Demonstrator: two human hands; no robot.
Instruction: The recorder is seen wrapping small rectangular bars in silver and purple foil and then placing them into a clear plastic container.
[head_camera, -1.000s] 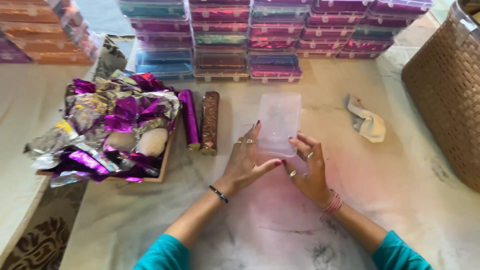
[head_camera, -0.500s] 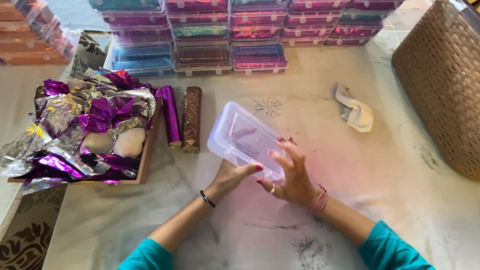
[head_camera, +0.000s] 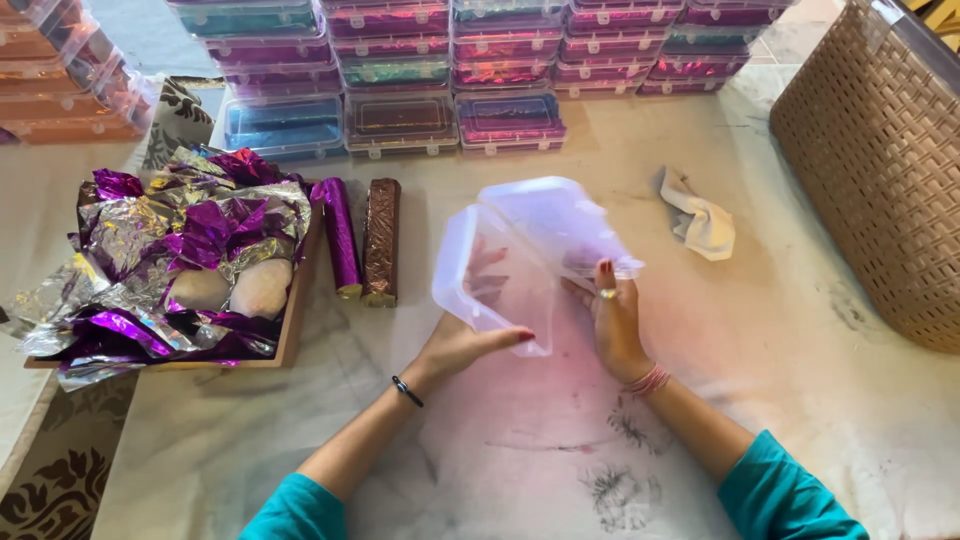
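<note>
both hands hold a clear plastic box (head_camera: 520, 260) above the counter (head_camera: 800, 400): the left hand (head_camera: 465, 345) cups its base from below, the right hand (head_camera: 612, 315) grips the hinged lid, part open. the box looks empty. left of the box lie a purple foil roll (head_camera: 340, 237) and a brown roll (head_camera: 382, 240), not yet packed, beside a tray of foil (head_camera: 170, 260). filled boxes (head_camera: 400, 120) stand stacked beyond the box.

My table (head_camera: 820, 400): pale cloth, pink stains, little dark flower marks. On it: wooden tray (head_camera: 292, 318) at my left, full of shiny purple and silver foil. Purple roll (head_camera: 339, 236) and brown roll (head_camera: 382, 240) just beside tray, side by side. Crumpled white rag (head_camera: 700, 215). Stacks of clear boxes (head_camera: 400, 90) along far edge. Brown basket (head_camera: 880, 170) at right.
</note>
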